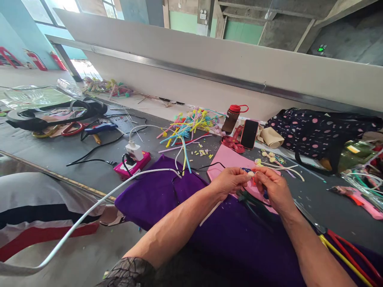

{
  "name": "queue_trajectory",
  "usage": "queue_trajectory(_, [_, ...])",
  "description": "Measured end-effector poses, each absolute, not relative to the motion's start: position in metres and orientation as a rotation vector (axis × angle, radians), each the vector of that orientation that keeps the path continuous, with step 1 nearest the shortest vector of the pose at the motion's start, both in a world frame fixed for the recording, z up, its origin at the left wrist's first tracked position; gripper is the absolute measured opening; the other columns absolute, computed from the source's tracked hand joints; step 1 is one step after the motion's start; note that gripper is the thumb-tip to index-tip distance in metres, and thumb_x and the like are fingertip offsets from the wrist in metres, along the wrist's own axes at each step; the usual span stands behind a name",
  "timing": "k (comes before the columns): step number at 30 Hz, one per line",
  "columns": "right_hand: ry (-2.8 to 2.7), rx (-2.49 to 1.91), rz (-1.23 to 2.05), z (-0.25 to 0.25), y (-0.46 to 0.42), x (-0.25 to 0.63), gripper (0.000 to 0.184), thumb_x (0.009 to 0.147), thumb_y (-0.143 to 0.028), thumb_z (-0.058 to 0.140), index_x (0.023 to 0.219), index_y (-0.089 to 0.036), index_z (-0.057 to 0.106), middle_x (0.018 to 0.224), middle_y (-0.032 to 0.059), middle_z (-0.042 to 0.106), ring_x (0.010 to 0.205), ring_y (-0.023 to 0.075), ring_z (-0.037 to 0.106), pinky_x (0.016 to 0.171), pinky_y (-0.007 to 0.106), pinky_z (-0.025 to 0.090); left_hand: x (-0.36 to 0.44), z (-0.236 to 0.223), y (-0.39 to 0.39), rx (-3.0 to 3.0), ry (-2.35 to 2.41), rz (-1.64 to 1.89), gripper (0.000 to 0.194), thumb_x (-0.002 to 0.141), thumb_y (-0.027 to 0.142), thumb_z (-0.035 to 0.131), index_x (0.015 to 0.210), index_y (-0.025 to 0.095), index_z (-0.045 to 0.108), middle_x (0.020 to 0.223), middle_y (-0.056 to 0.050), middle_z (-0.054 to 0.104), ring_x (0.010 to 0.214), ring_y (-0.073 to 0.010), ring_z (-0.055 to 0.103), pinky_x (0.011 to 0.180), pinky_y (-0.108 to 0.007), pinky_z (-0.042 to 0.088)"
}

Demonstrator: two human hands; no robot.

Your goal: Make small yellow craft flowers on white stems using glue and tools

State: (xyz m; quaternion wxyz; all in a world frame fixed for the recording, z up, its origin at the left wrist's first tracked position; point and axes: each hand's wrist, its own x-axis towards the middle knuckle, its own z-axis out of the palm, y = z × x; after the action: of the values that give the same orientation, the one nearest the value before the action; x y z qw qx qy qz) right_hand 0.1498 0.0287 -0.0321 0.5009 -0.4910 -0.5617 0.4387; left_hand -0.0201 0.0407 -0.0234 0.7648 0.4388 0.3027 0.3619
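My left hand (229,182) and my right hand (273,186) meet over a pink sheet (227,158) on the dark work surface. Between their fingertips they pinch a small whitish craft piece (251,173) with a bit of red and blue showing. Dark green stems (249,199) trail down from under the hands onto a purple cloth (185,199) spread across my lap. Both hands are closed in a pinch. A few similar small cream pieces on pale stems (271,158) lie just beyond my right hand.
A heap of coloured pipe cleaners (188,125) lies further back. A brown bottle with a red lid (232,118), a phone (249,134), a spotted dark bag (314,133), a pink glue gun (359,197), a pink power strip (133,163) with a white cable, and scissors (338,239) surround me.
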Motion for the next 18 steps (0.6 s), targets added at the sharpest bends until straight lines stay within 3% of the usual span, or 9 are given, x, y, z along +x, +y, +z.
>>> queue_trajectory(5, [-1.291,-1.23,1.113,-0.039,0.035,0.156,0.029,0.074,-0.039,0.066,0.095,-0.019,0.063,0.059,-0.0026,0.053,0.044,0.0088,0.042,0.038,0.021,0.031,-0.023,-0.018,0.037,0.942,0.577,0.831,0.034,0.064,0.044,0.069,0.066,0.016,0.051,0.052,0.006,0.051,0.032,0.0,0.025,0.035,-0.019,0.012])
queue_trajectory(12, [-1.454,-1.39,1.149,-0.021,0.049,0.154,0.027,0.074,-0.041,0.066,0.089,-0.018,0.066,0.065,0.0,0.06,0.048,0.0097,0.048,0.042,0.021,0.035,-0.022,-0.013,0.027,1.084,0.49,0.788,0.036,0.068,0.05,0.065,0.067,0.016,0.052,0.057,0.003,0.053,0.038,-0.0032,0.036,0.035,-0.019,0.021])
queue_trajectory(15, [-1.696,-1.455,1.004,-0.008,0.067,0.14,0.022,0.075,-0.039,0.063,0.083,-0.019,0.068,0.065,0.0007,0.062,0.049,0.0116,0.051,0.042,0.023,0.037,-0.023,-0.007,0.022,1.093,0.471,0.744,0.039,0.065,0.051,0.068,0.068,0.016,0.052,0.058,0.002,0.055,0.04,-0.0034,0.038,0.037,-0.018,0.023])
queue_trajectory(18, [-2.066,-1.447,0.629,-0.005,0.094,0.113,0.019,0.081,-0.033,0.056,0.084,-0.019,0.068,0.066,0.0003,0.063,0.049,0.0121,0.053,0.044,0.023,0.038,-0.024,-0.003,0.019,1.08,0.466,0.732,0.04,0.063,0.052,0.069,0.07,0.016,0.054,0.059,0.002,0.056,0.04,-0.0035,0.037,0.037,-0.019,0.023])
